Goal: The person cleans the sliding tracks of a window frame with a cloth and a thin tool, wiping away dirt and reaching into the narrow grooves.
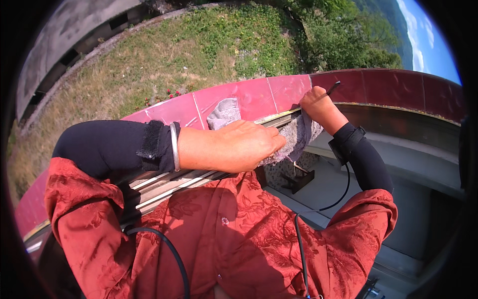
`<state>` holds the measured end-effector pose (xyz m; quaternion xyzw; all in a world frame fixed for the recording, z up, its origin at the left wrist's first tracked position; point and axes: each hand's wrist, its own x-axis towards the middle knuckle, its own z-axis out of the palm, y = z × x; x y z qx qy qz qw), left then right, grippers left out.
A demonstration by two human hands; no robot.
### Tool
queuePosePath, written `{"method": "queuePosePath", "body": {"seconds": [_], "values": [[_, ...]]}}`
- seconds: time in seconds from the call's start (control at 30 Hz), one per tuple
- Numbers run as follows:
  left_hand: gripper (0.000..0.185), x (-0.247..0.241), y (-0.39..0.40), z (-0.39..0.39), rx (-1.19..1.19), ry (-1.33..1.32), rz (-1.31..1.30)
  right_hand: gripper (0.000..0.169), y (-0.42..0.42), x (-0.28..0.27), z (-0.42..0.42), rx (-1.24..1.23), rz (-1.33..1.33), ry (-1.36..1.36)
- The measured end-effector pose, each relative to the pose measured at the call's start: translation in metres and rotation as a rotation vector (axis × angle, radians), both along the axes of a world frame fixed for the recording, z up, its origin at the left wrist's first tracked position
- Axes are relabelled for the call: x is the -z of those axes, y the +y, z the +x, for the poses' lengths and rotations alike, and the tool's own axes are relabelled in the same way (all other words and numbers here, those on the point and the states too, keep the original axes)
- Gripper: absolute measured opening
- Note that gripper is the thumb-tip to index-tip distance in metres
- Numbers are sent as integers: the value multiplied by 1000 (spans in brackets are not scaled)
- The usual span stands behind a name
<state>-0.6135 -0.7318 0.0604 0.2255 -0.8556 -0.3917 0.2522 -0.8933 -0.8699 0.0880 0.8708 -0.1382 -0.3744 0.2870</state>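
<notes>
My left hand (239,144), with a metal bangle at its wrist, reaches across my front and grips a fluffy grey cloth (285,144) between thumb and fingers. My right hand (317,106) is closed at the far edge of that cloth, by the metal window track (280,120). Out of the same fist sticks a thin dark tool (333,88) with a flattish tip; the rest of it is hidden, so its kind is unclear. Another grey cloth (224,113) lies on the red tiled ledge (252,95), just beyond my left hand.
Window tracks (175,187) run beneath my left forearm. Beyond the ledge, grassy ground (168,56) lies well below, beside a grey roof (74,30). A small dark stool-like object (300,181) stands below at the right. Black cables (298,228) hang along both arms.
</notes>
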Motion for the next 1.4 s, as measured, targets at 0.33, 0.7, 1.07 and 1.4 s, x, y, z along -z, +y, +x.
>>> {"method": "queuePosePath", "body": {"seconds": [0.33,0.7,1.07,1.4], "values": [[20,1,-3,18,20,-104,19,10,32,3,21,-143,-48,212],[20,17,-1,39,-98,-128,80,8,66,-7,94,-364,136,61],[34,26,-3,50,-263,-222,79,5,99,10,146,-269,339,-147],[46,13,12,66,-210,-280,115,7,146,-18,169,-337,288,-513]]}}
